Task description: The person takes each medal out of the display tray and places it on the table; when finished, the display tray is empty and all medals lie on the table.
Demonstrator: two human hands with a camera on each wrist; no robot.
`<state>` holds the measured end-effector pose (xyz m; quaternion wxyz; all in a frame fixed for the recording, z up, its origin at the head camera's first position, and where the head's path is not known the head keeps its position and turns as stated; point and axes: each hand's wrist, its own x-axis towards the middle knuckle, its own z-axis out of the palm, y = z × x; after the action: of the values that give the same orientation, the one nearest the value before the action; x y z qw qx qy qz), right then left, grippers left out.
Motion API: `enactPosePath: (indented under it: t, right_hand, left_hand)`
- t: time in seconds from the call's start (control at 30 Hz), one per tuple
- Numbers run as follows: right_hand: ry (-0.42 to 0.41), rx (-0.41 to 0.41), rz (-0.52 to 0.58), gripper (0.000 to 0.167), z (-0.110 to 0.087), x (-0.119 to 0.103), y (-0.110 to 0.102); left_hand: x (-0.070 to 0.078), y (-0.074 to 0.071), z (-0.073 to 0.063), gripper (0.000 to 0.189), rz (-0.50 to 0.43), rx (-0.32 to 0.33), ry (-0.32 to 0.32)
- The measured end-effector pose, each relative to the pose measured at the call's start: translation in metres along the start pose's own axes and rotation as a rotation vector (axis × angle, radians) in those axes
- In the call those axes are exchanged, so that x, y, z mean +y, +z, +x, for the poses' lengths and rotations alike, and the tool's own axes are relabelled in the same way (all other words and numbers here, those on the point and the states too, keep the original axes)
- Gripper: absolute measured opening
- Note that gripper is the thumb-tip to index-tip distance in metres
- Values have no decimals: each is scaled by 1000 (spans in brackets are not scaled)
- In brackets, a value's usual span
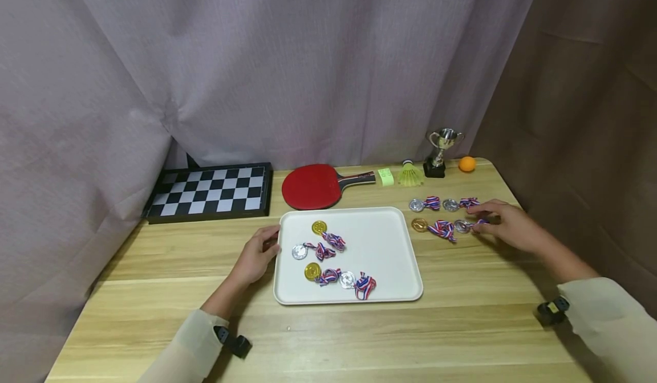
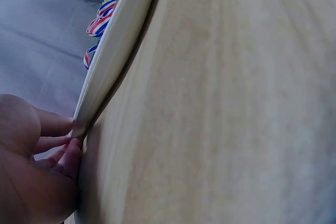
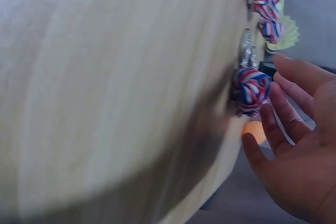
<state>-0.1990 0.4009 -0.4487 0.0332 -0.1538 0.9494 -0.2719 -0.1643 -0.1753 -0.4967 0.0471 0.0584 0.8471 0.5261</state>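
Observation:
My left hand (image 1: 254, 259) grips the left rim of a white tray (image 1: 385, 240), its fingertips meeting at the edge in the left wrist view. Two gold medals (image 1: 319, 227) and two silver medals (image 1: 300, 251), with striped ribbons bundled beside them, lie on the tray. To its right are a bronze-gold medal (image 1: 419, 224) and several silver ones. My right hand (image 1: 509, 227) hovers around the nearer right silver medal (image 1: 462, 226), fingers spread. In the right wrist view, the fingers are beside that medal's bundled ribbon (image 3: 253, 92); whether they touch it is hard to tell.
Along the back stand a black-and-white chessboard (image 1: 210, 192), a red table tennis paddle (image 1: 311, 187), a green note pad (image 1: 386, 176), a yellow shuttlecock (image 1: 410, 175), a small trophy cup (image 1: 440, 152) and an orange ball (image 1: 467, 164). Grey curtains (image 1: 308, 58) hang behind the table.

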Motion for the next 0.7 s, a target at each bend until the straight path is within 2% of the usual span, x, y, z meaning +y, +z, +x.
enactPosePath:
  t: [0.13,0.33,0.5,0.7]
  right_hand:
    - [22,-5,18,39,-1,-11,-10]
    - [-41,27,-12,41,-1,-43,-14]
    - [-91,18,12,41,0,-81,-4]
    - [-170,-4,62,38,4,-121,20]
  left_hand:
    - [0,0,0,50,4,0,-5]
    - [1,0,0,51,8,-4,-27]
    - [0,0,0,50,11,0,-8]
    - [-1,0,0,49,4,5,9]
